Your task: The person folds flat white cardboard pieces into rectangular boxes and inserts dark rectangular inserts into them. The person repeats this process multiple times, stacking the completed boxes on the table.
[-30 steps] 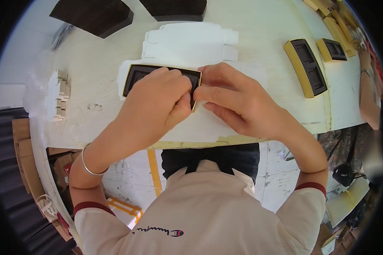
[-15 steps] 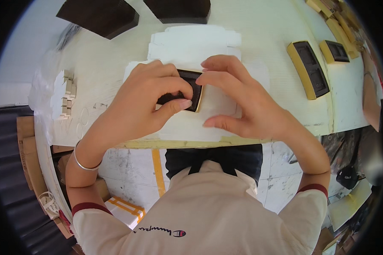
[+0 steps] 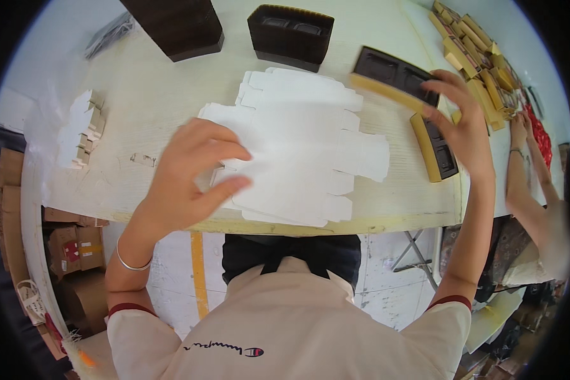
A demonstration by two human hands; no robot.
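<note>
My right hand (image 3: 459,117) grips the right end of a shallow gold box with a dark compartment insert (image 3: 386,73), thumb along its near side and fingers over the top. The box is slightly blurred. My left hand (image 3: 196,168) hovers at the left part of a stack of flat white box blanks (image 3: 291,145), thumb and fingers apart, nothing between them. Just below my right hand lies another gold box with a dark insert (image 3: 434,149), partly covered by the hand and wrist.
Stacks of dark trays (image 3: 291,41) and a taller dark block (image 3: 180,28) stand at the back. Small white pieces (image 3: 85,133) sit at the left. Gold boxes (image 3: 481,60) pile up at the far right, near another person's arms (image 3: 525,171).
My hands have moved apart, and the boxed tray between them has left the white blanks. My right hand has gone right and now holds a gold box. The view has shifted.
</note>
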